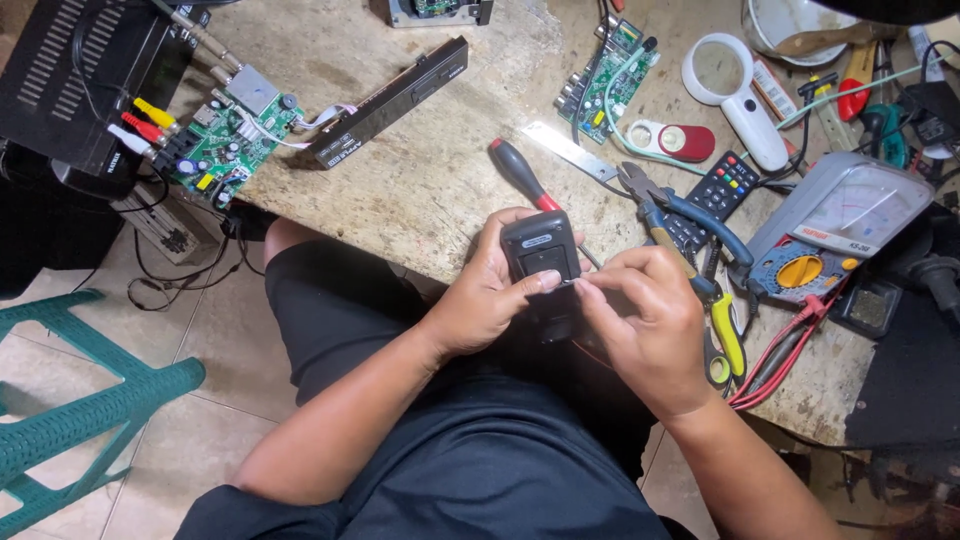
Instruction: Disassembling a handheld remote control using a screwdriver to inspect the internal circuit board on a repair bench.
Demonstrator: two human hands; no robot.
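The person's left hand (485, 295) clasps a small black plastic remote-control handset (541, 250), held upright over the lap just at the near edge of the worn stone-topped workbench (420, 180); its thumb presses across the handset's lower face. The right hand (650, 325) pinches the handset's lower right edge with its fingertips (590, 288). Behind the handset a red-and-black-handled screwdriver (520, 172) lies on the bench. Blue-handled pliers (690, 222) rest just right of the hands, near a grey analogue multimeter (840, 225). A green circuit board (230, 135) sits at the bench's far left corner.
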